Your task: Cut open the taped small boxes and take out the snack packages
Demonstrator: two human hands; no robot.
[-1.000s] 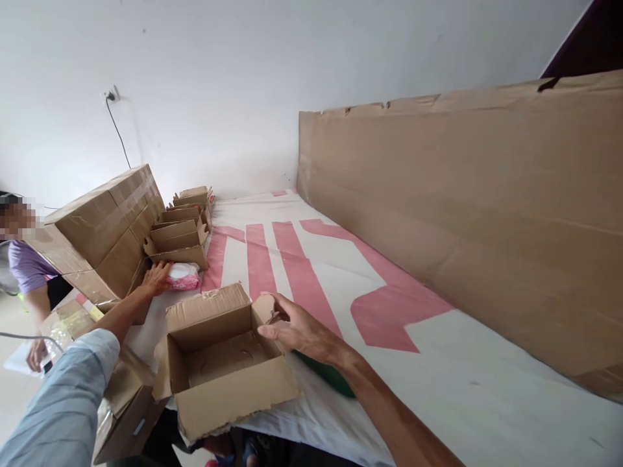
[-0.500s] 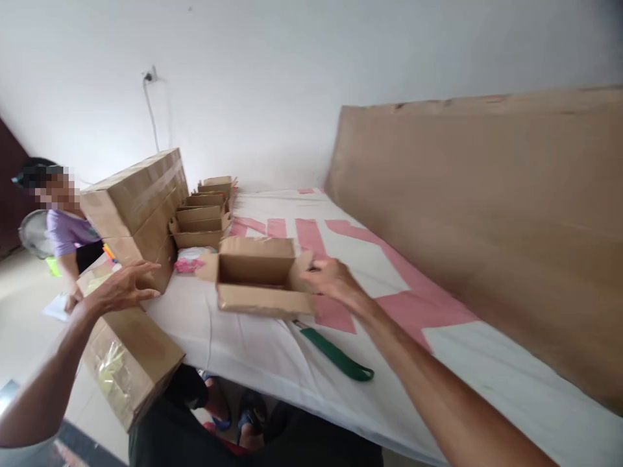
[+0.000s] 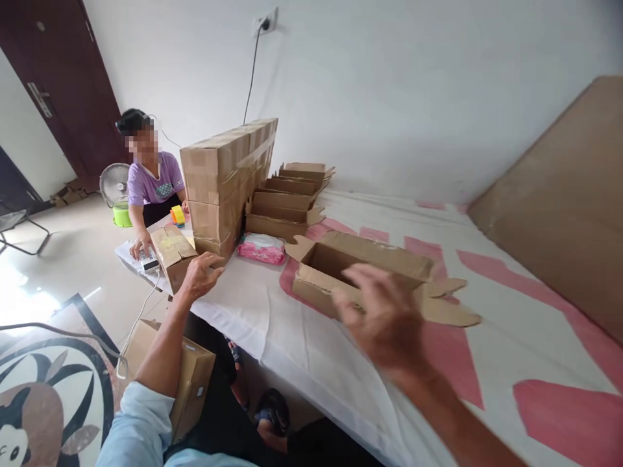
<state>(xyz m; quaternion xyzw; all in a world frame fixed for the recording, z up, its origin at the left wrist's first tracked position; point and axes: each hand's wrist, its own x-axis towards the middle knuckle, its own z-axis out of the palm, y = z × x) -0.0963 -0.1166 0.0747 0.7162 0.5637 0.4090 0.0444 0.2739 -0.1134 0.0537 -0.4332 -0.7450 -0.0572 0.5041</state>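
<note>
My left hand (image 3: 202, 277) is open, its fingers curved a little apart with nothing visible in them. It hovers at the table edge beside a small taped carton (image 3: 172, 243) and the near end of a stack of sealed cartons (image 3: 209, 181). My right hand (image 3: 387, 314), blurred by motion, has thumb and fingers spread in front of an open cardboard box (image 3: 316, 290). Whether it touches the box's near wall I cannot tell. The box lies with its flaps out and looks hollow inside. Left of it sits a pink-and-white plastic-wrapped pack (image 3: 261, 249).
Several open boxes (image 3: 285, 204) line the stack's right side. A co-worker (image 3: 156, 181) sits at the left, one hand on a small white device (image 3: 149, 262). Yellow tape (image 3: 178, 216) lies nearby. Another carton (image 3: 195, 383) is by my legs; a large cardboard sheet (image 3: 559, 194) stands right.
The view has swung left, showing more of the co-worker and the floor. My right hand has let go of the open box's right flap and moved to its near side.
</note>
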